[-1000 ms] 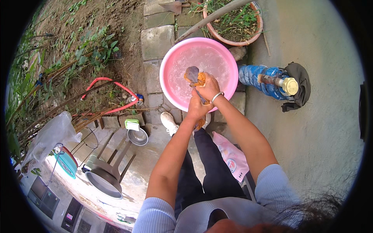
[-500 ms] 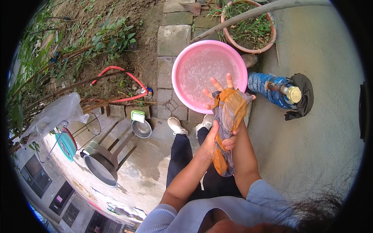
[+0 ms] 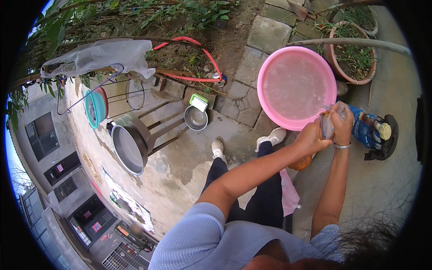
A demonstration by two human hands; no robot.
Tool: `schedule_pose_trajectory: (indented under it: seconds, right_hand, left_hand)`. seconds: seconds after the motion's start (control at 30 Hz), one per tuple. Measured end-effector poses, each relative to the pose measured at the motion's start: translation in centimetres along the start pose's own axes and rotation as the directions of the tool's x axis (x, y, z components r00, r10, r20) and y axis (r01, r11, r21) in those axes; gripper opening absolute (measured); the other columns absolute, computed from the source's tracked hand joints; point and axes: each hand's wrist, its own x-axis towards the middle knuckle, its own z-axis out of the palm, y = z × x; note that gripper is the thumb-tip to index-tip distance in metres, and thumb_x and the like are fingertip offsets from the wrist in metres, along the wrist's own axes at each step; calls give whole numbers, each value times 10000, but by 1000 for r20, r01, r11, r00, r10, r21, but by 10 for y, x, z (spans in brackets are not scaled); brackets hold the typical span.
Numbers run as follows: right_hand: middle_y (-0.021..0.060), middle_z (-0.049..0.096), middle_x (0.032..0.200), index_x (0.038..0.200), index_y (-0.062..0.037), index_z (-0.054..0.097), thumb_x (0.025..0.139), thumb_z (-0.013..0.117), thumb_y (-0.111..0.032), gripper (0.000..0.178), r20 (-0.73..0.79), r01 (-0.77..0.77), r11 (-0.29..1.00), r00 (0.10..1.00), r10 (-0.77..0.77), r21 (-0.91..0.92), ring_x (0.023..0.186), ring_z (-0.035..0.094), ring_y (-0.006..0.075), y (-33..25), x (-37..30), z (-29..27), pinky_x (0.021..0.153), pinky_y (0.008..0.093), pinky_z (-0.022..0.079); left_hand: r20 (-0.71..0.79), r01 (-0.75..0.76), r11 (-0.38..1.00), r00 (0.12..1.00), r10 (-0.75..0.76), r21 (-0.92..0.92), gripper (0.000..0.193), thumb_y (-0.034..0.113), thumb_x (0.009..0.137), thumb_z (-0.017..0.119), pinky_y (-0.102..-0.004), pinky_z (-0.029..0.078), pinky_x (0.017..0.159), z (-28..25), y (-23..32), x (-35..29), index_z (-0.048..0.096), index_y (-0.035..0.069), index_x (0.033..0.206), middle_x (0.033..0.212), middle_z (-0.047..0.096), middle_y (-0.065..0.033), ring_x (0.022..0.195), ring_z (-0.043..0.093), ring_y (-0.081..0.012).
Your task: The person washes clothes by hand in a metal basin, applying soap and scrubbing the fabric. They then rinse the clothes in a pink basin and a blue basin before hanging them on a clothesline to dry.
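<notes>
A thin grey and orange cloth (image 3: 327, 128) is bunched between my two hands, at the near right rim of a pink basin (image 3: 265, 105) of cloudy water. My left hand (image 3: 311, 138) is closed round the nearer part of it. Just to the right and a little farther, my right hand (image 3: 340, 123), with a bangle at the wrist, grips the other part in a fist. An orange end of the cloth (image 3: 301, 163) hangs below my left wrist, partly hidden by the forearm.
Right of my hands lies a blue-wrapped object with a pale yellow cap (image 3: 384, 131). A potted plant (image 3: 353, 54) stands behind the basin, under a wooden pole (image 3: 369, 43). At left are a stool (image 3: 155, 135), a metal bowl (image 3: 196, 119) and a grey basin (image 3: 128, 150). Pink fabric (image 3: 289, 191) hangs by my leg.
My right hand, spread open before with the cloth draped over it, has closed on the cloth. Both hands now squeeze it at the basin's rim. The view has turned, shifting the basin rightward.
</notes>
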Motion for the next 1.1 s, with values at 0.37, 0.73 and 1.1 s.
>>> schedule_pose_trajectory:
  seconds: [0.37,0.73,1.1]
  right_hand:
    - [80,589,671,789,-21,581,738,696,-131,166,-156,3,891,984,-83,-453,605,524,165,51,-93,143,586,318,451]
    - [137,483,1315,1311,-74,469,861,657,-173,498,-88,-241,970,967,240,1,1063,576,219,7,-450,198,703,326,564]
    - [34,552,609,811,-51,619,785,679,-129,102,-92,-750,660,660,746,-34,504,550,169,140,-728,172,415,323,450]
  left_hand:
    - [-13,193,890,978,-206,413,539,239,683,748,-455,498,760,-115,-59,-107,510,26,1118,936,640,-242,891,620,-404]
    - [-91,-27,989,995,41,143,766,278,687,799,-353,424,966,-317,-11,-440,439,37,1318,1250,559,-184,1162,554,-303]
    - [-776,145,934,523,-353,-328,664,141,703,801,-299,513,593,-486,-66,-810,442,-1,1243,855,617,-98,664,613,-165]
